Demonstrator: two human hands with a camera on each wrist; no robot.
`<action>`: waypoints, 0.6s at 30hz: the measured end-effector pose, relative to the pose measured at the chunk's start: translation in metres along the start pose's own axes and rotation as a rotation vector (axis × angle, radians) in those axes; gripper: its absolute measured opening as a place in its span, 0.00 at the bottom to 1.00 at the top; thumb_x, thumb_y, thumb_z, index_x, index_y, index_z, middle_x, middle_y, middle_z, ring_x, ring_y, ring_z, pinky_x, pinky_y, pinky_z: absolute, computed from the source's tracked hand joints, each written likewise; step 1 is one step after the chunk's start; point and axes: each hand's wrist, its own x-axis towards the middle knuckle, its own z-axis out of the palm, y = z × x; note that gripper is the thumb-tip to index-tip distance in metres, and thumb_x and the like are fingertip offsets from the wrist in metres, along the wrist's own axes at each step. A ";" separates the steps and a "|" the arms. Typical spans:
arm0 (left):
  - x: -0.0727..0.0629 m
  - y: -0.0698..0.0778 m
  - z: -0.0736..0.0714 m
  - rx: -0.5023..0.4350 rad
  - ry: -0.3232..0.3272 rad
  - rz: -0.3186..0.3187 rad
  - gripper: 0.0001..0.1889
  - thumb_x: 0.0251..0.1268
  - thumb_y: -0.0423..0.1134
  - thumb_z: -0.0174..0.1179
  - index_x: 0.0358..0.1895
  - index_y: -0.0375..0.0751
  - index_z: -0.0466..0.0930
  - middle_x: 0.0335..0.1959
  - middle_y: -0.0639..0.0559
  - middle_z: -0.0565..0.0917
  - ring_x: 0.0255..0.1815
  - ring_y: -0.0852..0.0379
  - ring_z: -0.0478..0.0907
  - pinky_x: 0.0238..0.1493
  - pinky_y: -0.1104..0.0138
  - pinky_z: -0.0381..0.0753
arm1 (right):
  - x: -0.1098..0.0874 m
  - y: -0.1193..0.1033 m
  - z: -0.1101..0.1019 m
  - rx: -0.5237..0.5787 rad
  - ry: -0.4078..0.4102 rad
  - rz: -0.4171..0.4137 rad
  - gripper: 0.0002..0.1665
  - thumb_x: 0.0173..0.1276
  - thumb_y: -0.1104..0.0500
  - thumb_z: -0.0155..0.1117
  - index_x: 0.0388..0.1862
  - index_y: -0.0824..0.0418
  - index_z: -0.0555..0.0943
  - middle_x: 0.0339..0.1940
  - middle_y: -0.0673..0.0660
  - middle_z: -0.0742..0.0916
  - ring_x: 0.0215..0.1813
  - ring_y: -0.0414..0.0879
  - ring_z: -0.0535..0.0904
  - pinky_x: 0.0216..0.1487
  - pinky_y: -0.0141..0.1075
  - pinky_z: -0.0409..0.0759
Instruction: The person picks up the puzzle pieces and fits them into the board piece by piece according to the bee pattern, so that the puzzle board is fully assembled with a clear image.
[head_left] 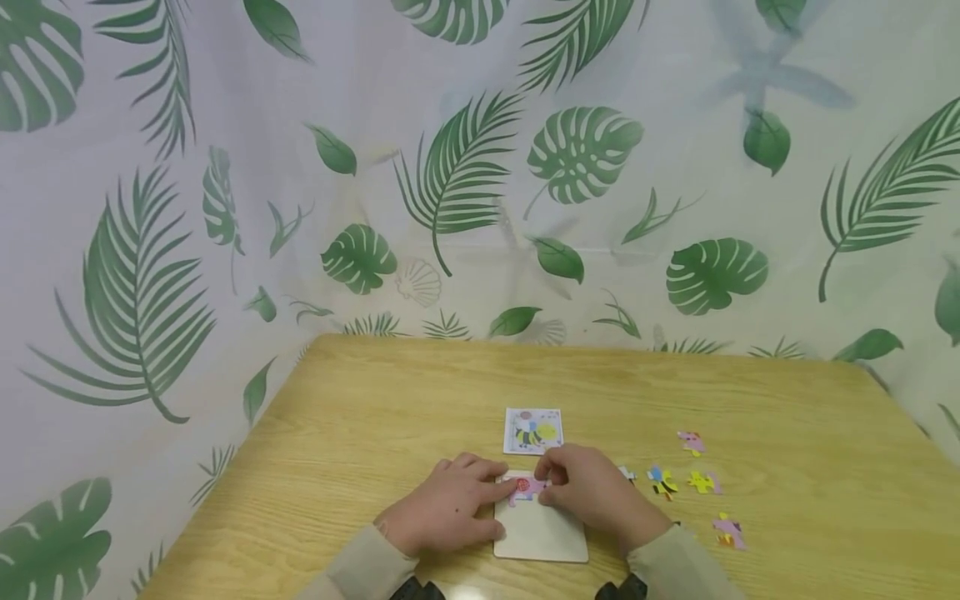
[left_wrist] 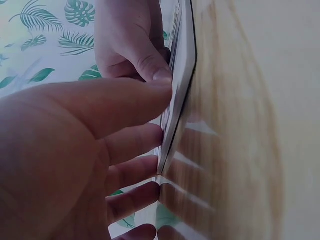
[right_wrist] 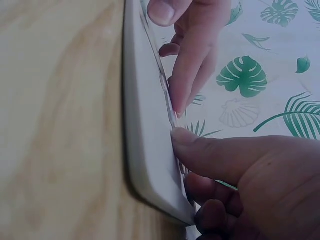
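A pale puzzle board [head_left: 540, 533] lies on the table between both hands. Along its top edge sit pink puzzle pieces, one with a red dotted patch [head_left: 522, 484]. My left hand [head_left: 450, 507] reaches in from the left, its index fingertip on that patch and its thumb on the board's left edge. Those fingers are extended in the left wrist view. At the board's upper right, my right hand [head_left: 596, 493] pinches a pink puzzle piece [head_left: 539, 484] between thumb and curled fingers, low against the board. The right wrist view shows this thumb [right_wrist: 185, 136] at the board's surface; the fingers partly hide the piece.
Just beyond the board lies a square picture card [head_left: 533, 430] with a bee on it. Loose puzzle pieces lie to the right, among them a yellow one [head_left: 701, 481], a blue and black one [head_left: 662, 481] and a pink one [head_left: 728, 532]. A leaf-print curtain [head_left: 480, 308] hangs behind the table.
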 end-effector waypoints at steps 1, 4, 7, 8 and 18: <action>0.000 0.000 -0.001 0.002 -0.002 -0.002 0.32 0.70 0.59 0.59 0.75 0.58 0.69 0.75 0.56 0.67 0.72 0.53 0.62 0.66 0.49 0.66 | 0.000 0.000 0.000 0.004 0.000 -0.001 0.10 0.59 0.60 0.78 0.34 0.49 0.83 0.27 0.49 0.78 0.31 0.44 0.72 0.33 0.40 0.71; -0.001 0.001 -0.003 0.007 -0.006 -0.007 0.32 0.69 0.58 0.60 0.75 0.58 0.69 0.74 0.56 0.68 0.72 0.53 0.62 0.66 0.49 0.67 | 0.001 -0.002 0.001 0.015 -0.003 -0.007 0.10 0.59 0.61 0.78 0.34 0.50 0.83 0.27 0.49 0.78 0.31 0.43 0.72 0.33 0.39 0.71; -0.002 0.000 -0.004 0.008 -0.004 -0.009 0.32 0.69 0.58 0.60 0.75 0.58 0.69 0.74 0.57 0.68 0.71 0.53 0.62 0.65 0.49 0.67 | 0.001 -0.003 0.000 0.025 -0.005 -0.013 0.10 0.59 0.61 0.77 0.34 0.50 0.83 0.27 0.48 0.78 0.31 0.43 0.72 0.33 0.39 0.71; -0.002 0.000 -0.004 0.007 -0.003 -0.008 0.32 0.70 0.58 0.60 0.75 0.58 0.69 0.74 0.57 0.68 0.71 0.53 0.62 0.65 0.49 0.67 | 0.001 -0.003 -0.001 0.029 -0.004 -0.014 0.10 0.59 0.61 0.77 0.34 0.50 0.83 0.27 0.48 0.78 0.31 0.43 0.72 0.33 0.39 0.71; 0.002 -0.004 0.001 -0.047 0.024 -0.001 0.30 0.71 0.57 0.59 0.75 0.57 0.71 0.74 0.57 0.68 0.72 0.54 0.62 0.66 0.50 0.67 | 0.000 -0.003 -0.003 0.043 -0.029 0.020 0.10 0.60 0.60 0.77 0.34 0.49 0.83 0.27 0.49 0.78 0.31 0.44 0.73 0.33 0.40 0.70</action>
